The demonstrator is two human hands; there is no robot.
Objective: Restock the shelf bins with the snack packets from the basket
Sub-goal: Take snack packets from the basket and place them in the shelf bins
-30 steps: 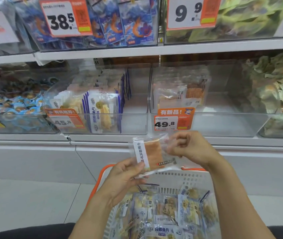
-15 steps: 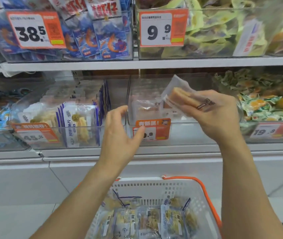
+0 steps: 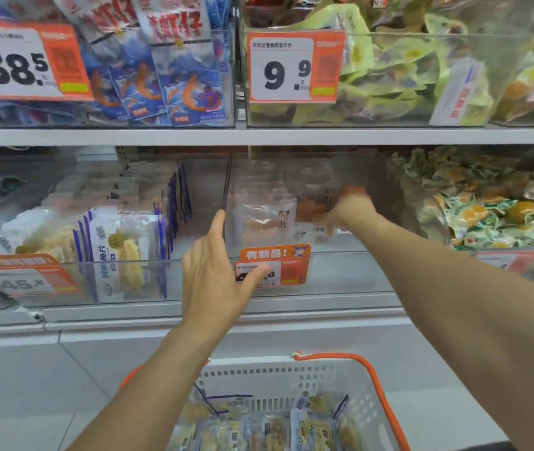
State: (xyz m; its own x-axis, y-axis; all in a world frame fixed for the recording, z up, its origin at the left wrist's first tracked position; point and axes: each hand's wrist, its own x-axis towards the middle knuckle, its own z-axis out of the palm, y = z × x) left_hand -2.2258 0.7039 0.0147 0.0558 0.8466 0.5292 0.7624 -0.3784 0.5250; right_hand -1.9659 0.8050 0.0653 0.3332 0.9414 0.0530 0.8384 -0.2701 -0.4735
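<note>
Packet (image 3: 316,208) now inside middle bin (image 3: 340,271)

Head view, store shelving w/ clear bins. Middle bin (image 3: 291,222): right hand (image 3: 347,211) was inside it among orange-tinted packets (image 3: 262,219), blurred, grip unclear. Left hand (image 3: 213,271) was open, fingers straight, at bin's front left corner, thumb over orange price tag (image 3: 272,266). Left bin (image 3: 73,239): fish-slice packs, tag 45.8. Upper shelf: tags 38.5 & 9.9. Below: white basket (image 3: 291,379), orange handle, w/ snack packets (image 3: 311,428).
</note>
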